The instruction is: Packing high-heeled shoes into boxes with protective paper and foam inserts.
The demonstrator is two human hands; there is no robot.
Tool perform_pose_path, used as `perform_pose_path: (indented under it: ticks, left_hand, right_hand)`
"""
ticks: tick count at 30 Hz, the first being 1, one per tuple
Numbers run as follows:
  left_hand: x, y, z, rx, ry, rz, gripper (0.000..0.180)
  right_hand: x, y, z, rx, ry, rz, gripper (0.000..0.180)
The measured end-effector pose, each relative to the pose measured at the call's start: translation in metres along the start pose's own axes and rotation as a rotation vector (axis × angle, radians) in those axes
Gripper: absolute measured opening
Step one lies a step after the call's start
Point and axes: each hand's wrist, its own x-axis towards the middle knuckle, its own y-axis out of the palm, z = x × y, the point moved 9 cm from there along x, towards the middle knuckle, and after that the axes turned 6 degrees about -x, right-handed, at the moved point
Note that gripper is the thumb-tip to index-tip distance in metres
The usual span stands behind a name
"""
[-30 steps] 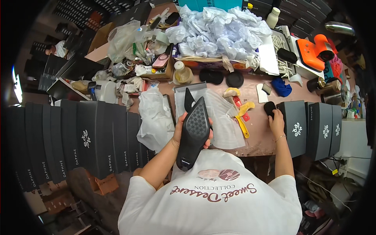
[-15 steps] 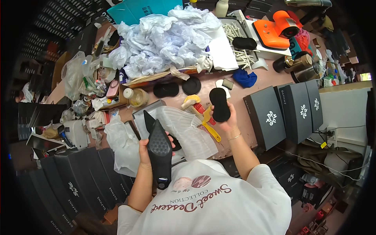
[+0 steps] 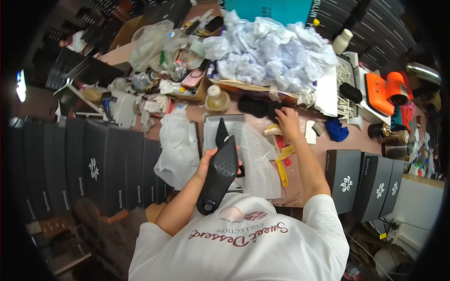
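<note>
My left hand (image 3: 205,162) is closed around a black pointed-toe shoe (image 3: 224,161), its textured sole facing up and its heel end toward my body. Farther right, my right hand (image 3: 289,122) is lowered to the tabletop with its fingers bent over a black oblong pad (image 3: 275,110). The fingers cover much of that pad, and the round black disc at that spot is hidden. Beside it lies another black oblong pad (image 3: 253,106). Below the shoe, an open grey box (image 3: 211,124) holds white tissue paper (image 3: 258,161).
A yellow-handled brush (image 3: 281,172) lies near my right forearm. Crumpled white paper (image 3: 276,51) fills a box at the back. A jar (image 3: 217,99) stands behind the shoe. Dark boxes (image 3: 344,180) stand at right, more (image 3: 103,164) at left. An orange device (image 3: 386,93) sits far right.
My right hand has gone from holding the black pad up in the air to reaching down at the table beside the other pad. My left hand keeps the shoe. The whole view has shifted.
</note>
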Motion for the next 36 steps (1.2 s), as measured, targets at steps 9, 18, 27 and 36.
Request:
perform_pose_path:
  ticks: [9,18,27,36]
  left_hand:
    - [-0.019,-0.038,0.006,-0.036,-0.026,-0.109,0.067]
    - [-0.052,-0.006,0.021,0.172,0.128,-0.018,0.059]
    - [-0.061,-0.033,-0.011,0.104,0.344,-0.139,0.062]
    - [-0.072,-0.07,0.009,-0.128,0.404,-0.156,0.059]
  right_hand:
    - [-0.025,-0.155,0.255,0.758,-0.236,0.075,0.023]
    - [-0.055,-0.174,0.309,0.47,-0.186,0.005,0.018]
    - [-0.041,-0.159,0.328,0.444,-0.232,-0.082,0.016]
    - [-0.099,-0.131,0.328,1.136,-0.205,0.601,0.03]
